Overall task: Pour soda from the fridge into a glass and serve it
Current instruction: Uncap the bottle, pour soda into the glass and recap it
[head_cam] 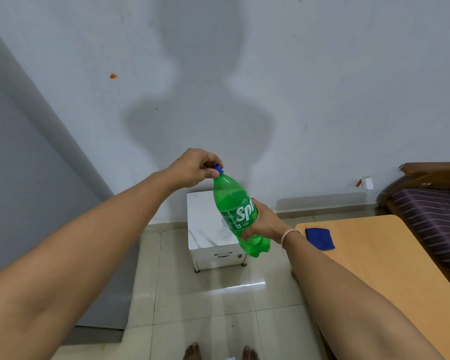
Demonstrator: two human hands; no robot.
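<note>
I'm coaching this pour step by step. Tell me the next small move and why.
Probably twist the blue cap off. The left hand already pinches it with thumb and fingers, the right hand grips the green Sprite bottle around its label, held in the air and tilted, and the cap looks still seated. No soda can pour until it comes off.

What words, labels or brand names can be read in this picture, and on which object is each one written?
"Spr": large white letters on the label of the green soda bottle; the right hand gripping the bottle covers the rest of the word.
Small white print running beside those letters on the same label: too small and blurred to read.
Blue cap, pinched by the left hand: no readable text.
Nothing else in view carries readable text.
</note>
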